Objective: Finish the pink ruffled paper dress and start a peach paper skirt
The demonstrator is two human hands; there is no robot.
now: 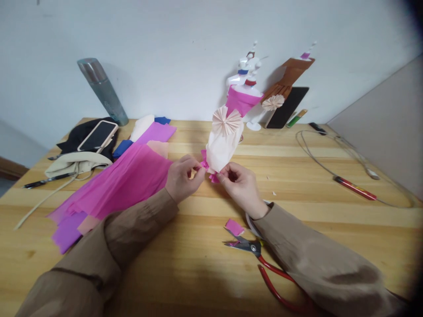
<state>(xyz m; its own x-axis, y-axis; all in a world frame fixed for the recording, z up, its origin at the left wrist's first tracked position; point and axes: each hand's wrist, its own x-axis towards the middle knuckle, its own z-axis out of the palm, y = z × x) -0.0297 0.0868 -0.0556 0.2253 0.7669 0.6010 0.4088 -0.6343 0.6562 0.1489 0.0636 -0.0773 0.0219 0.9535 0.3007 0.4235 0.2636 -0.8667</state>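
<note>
My left hand (181, 176) is closed in a pinch, with thumb and first fingers pressing the pink paper frill (205, 164) at the bottom edge of the cream paper dress (222, 147). My right hand (240, 186) is curled too, and it pinches the same frill from the right side, fingertips against the hem. The dress stands tilted between my two hands: its lower end is at my fingers, and its top leans away to the far right with a pleated paper rosette (226, 121) on it. Near my right wrist, the red-handled scissors (251, 248) lie on the wooden table (198, 273), and a pink scrap (234, 227) lies just beside their blades. Left of my left hand the sheets of pink crepe paper (132, 178) are spread out, and farther left is a smartphone (98, 135). Any print on the steel flask (102, 90) at the far left is too small to read
</note>
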